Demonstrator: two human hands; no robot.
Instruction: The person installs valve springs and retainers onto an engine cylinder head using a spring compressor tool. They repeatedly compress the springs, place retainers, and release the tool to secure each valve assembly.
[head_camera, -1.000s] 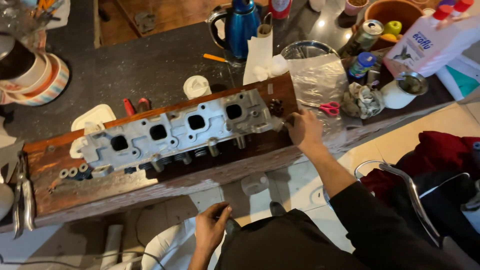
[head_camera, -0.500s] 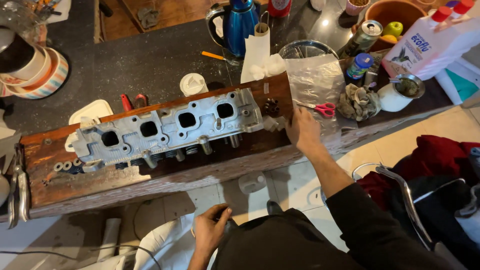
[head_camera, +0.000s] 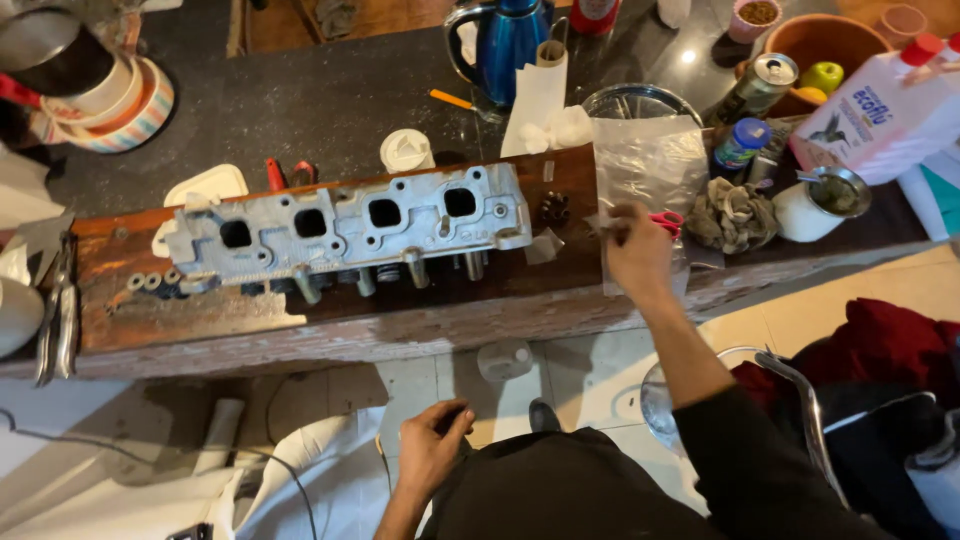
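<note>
A grey metal cylinder head (head_camera: 350, 225) lies lengthwise on a worn wooden plank (head_camera: 200, 310) at the counter's near edge. My right hand (head_camera: 638, 255) reaches over the plank to the right of the head and rests on a clear plastic bag (head_camera: 650, 150). Its fingertips pinch a small pale scrap (head_camera: 601, 224), just left of red-handled scissors (head_camera: 668, 218). My left hand (head_camera: 432, 448) hangs low in front of my body, below the plank. Its fingers are loosely curled and hold nothing.
Pliers (head_camera: 58, 310) lie at the plank's left end, and small nuts (head_camera: 150, 281) lie beside the head. Behind stand a blue kettle (head_camera: 510, 40), a white cap (head_camera: 406, 152), a crumpled rag (head_camera: 730, 212), a white cup (head_camera: 815, 205), a can (head_camera: 760, 85) and tape rolls (head_camera: 120, 105). A chair (head_camera: 800, 400) is at my right.
My right hand has moved from the right end of the cylinder head further right onto the plastic bag. My left hand has stayed low.
</note>
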